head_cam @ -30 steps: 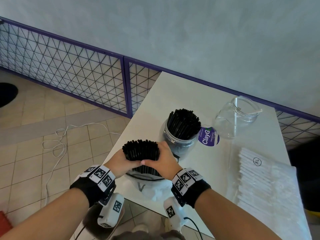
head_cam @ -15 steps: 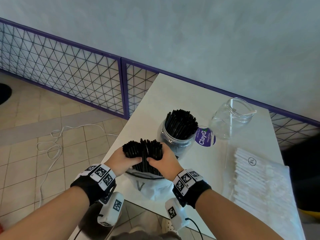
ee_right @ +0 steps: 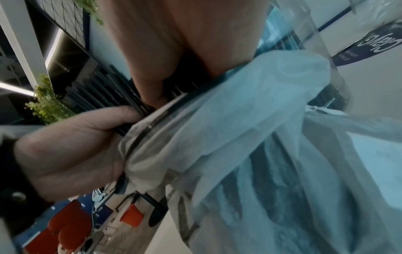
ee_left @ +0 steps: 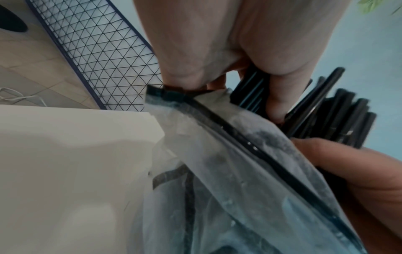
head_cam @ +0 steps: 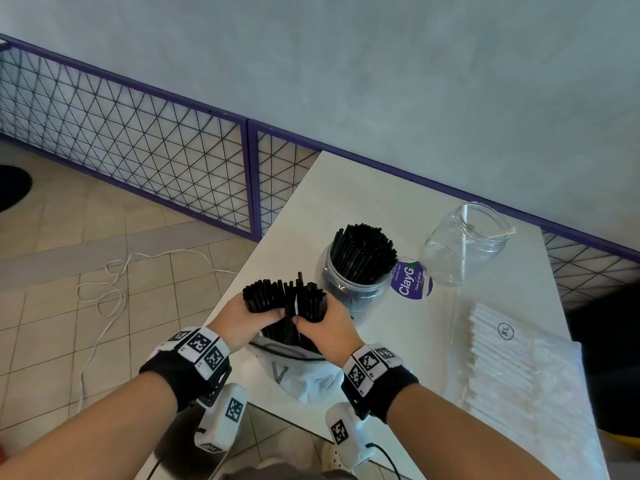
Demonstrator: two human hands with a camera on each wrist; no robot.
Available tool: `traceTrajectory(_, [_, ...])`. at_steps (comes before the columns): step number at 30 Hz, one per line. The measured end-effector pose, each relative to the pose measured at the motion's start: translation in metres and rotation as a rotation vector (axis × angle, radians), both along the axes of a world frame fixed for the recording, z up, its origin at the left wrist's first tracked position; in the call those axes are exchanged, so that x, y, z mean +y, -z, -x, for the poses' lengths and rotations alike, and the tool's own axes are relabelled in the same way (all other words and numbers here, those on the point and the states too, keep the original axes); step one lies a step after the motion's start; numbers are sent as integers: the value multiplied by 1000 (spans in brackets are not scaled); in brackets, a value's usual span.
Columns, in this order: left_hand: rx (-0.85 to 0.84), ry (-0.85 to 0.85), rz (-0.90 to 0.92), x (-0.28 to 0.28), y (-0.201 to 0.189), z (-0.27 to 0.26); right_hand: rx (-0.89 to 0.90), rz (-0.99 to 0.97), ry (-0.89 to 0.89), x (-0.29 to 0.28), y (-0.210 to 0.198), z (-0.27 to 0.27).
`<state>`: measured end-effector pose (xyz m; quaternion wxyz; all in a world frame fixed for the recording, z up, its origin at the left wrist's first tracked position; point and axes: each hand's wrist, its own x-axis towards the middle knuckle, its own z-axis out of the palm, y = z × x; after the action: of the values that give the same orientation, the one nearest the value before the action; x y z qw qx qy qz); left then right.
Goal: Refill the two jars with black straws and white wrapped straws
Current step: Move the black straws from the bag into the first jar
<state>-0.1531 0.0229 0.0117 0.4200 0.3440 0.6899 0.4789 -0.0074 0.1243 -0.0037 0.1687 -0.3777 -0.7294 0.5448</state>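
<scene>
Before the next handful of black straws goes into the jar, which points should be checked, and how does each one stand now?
1. Left hand grips its part of the black straw bundle: ok.
2. Right hand grips the other part: ok.
3. Bundle ends even: not ok, one straw sticks up in the middle.
4. Bundle free of the plastic bag: not ok, lower ends are inside it.
5. Room in the black straw jar: cannot tell, it looks almost full.
6. Clear jar ready for the white wrapped straws: ok, nearly empty.
</scene>
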Motion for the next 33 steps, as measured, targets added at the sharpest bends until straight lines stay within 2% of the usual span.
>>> traceTrajectory(5, [-39,-35,42,1,-5,1,113,52,59,9,-24,-9])
traceTrajectory(10, [-99,-106,93,4,-4,3,307,15,71,24,-78,-18])
traceTrajectory(16, [-104,-98,90,6,-5,4,596,34,98,67,-138,-28])
traceTrajectory(19, [-93,-100,88,5,-5,5,667,21,128,93,-152,-28])
traceTrajectory(24, [-87,-107,91,5,-3,6,621,40,128,124,-146,-19])
traceTrajectory(33, [-97,-112,107,4,-3,8,303,-29,75,111,-103,-8])
